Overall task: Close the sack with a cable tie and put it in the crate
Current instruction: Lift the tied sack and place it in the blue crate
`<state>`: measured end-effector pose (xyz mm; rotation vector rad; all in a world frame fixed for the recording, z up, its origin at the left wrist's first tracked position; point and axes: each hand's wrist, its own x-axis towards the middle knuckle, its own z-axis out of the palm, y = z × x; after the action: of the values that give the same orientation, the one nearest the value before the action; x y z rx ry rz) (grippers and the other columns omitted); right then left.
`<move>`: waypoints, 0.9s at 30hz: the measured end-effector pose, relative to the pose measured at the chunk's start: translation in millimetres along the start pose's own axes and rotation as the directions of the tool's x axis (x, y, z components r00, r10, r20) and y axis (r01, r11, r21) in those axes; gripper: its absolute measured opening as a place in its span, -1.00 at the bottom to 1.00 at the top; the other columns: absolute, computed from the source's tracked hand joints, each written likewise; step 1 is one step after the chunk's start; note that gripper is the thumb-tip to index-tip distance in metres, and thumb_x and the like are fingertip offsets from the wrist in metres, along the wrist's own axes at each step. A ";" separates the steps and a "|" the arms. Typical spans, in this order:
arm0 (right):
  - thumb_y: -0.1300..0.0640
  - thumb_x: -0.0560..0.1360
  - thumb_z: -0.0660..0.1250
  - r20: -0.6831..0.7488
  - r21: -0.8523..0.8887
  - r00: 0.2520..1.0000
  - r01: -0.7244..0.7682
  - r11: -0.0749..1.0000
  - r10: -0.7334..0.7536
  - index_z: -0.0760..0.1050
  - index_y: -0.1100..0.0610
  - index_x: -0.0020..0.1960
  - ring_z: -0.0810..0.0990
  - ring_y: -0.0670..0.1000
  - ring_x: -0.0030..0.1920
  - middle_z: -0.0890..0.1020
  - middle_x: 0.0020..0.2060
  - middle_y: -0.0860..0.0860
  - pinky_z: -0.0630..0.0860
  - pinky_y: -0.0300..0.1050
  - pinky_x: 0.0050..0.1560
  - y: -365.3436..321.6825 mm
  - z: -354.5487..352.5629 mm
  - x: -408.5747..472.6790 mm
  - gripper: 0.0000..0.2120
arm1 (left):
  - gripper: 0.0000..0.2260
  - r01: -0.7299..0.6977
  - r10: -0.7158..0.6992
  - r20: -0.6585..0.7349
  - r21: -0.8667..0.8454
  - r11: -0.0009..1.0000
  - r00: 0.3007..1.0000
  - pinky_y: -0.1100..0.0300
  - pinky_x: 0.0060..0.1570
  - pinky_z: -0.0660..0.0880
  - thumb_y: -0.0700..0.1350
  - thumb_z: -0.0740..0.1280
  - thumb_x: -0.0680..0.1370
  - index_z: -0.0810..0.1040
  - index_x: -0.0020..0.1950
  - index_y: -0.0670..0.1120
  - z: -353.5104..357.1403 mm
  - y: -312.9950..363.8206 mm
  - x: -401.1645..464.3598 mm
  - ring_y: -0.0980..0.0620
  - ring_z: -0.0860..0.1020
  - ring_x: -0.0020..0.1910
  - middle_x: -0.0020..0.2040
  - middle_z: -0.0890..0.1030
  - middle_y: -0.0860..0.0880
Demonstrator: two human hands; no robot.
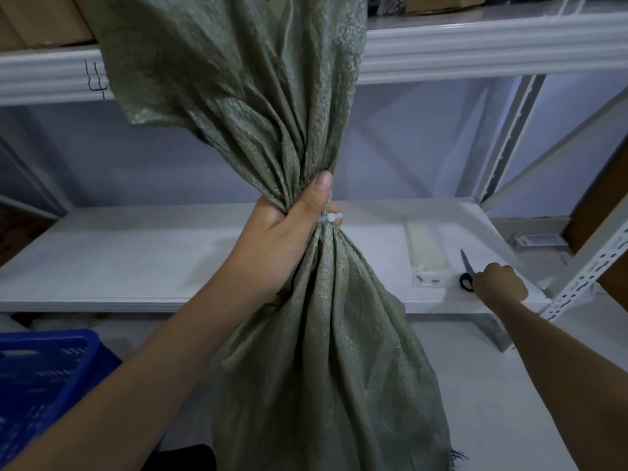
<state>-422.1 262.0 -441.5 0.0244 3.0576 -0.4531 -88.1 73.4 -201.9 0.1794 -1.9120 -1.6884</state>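
Observation:
A green woven sack hangs in front of me, its neck bunched and cinched by a white cable tie. My left hand grips the gathered neck just above the tie and holds the sack up. The loose top of the sack fans upward past the upper shelf. My right hand rests on the white shelf at the right, fingers closed at the handle of black scissors. The blue plastic crate sits low at the left, only partly in view.
A clear packet of white cable ties lies on the white shelf beside the scissors. A slotted white rack post stands at the right. Cardboard boxes sit on the upper shelf. A small grey box lies far right.

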 end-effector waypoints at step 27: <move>-0.34 0.40 0.23 0.099 0.645 0.593 0.573 0.505 -0.799 0.52 -0.07 0.15 0.59 -0.15 0.08 0.63 0.06 -0.15 0.52 -0.14 0.10 -58.0 -200.3 -270.2 -0.53 | -0.67 -0.030 0.017 0.069 0.183 0.983 0.997 0.10 0.09 0.53 0.10 0.39 0.39 0.56 0.03 -0.08 -6.7 14.2 -30.1 0.08 0.62 -0.01 -0.08 0.65 0.01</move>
<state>-163.2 262.5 -219.1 -1.1932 2.2692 -1.2032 -56.1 84.2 -198.1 0.1723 -2.1123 -1.5192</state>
